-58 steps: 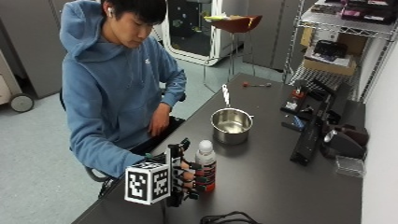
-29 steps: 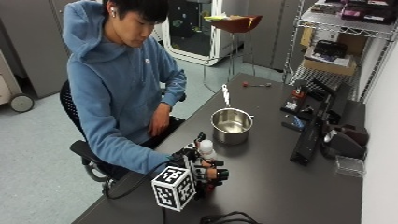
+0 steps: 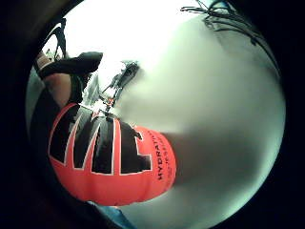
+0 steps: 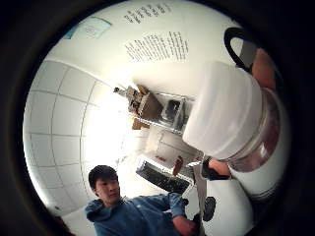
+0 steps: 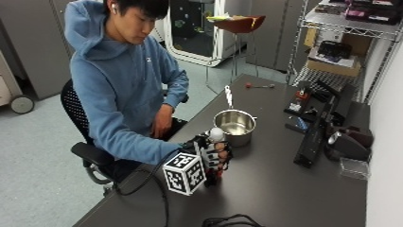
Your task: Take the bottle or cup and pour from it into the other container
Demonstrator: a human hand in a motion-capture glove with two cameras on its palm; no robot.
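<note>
The bottle [image 5: 214,153], on the table [image 5: 283,189] a second ago, is now lifted above it and nearer the steel pot [image 5: 235,126]. It has a white cap [image 4: 221,110], a clear neck and an orange label with black lettering [image 3: 112,157]. The gloved right hand [image 5: 213,158] grips its body, fingers wrapped round it.

Bottle [image 3: 112,160] label, orange: small black print reads "HYDRATI…", cut off. Large black letters unreadable. Wall poster [image 4: 152,46] print illegible.
</note>
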